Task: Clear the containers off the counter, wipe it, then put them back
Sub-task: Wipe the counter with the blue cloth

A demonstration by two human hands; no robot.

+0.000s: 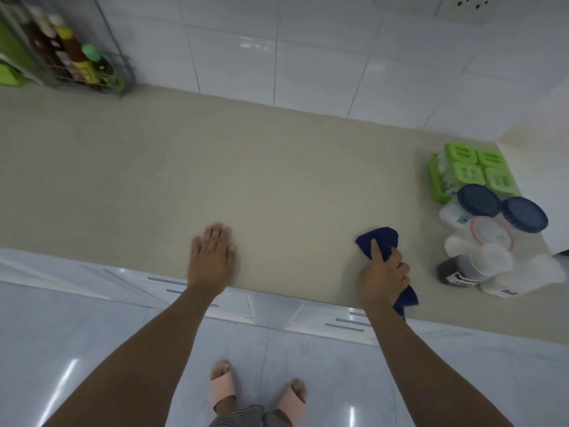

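My right hand [383, 277] grips a dark blue cloth [380, 238] and presses it on the beige counter [246, 180] near the front edge, index finger stretched over it. My left hand [212, 257] lies flat on the counter, palm down, fingers apart, holding nothing. Grouped at the counter's right end are the containers: a green-lidded box set [478, 171], two jars with dark blue lids [478, 200] [525, 214], a clear tub with a red-rimmed lid [492, 234], and white-lidded jars [489, 266], one with dark contents [452, 271].
A wire rack [92, 72] with sauce bottles and green items stands at the back left against the white tiled wall [308, 57]. White cabinet fronts [277, 312] run below the counter edge. My feet in pink slippers [221, 386] stand on glossy floor tiles.
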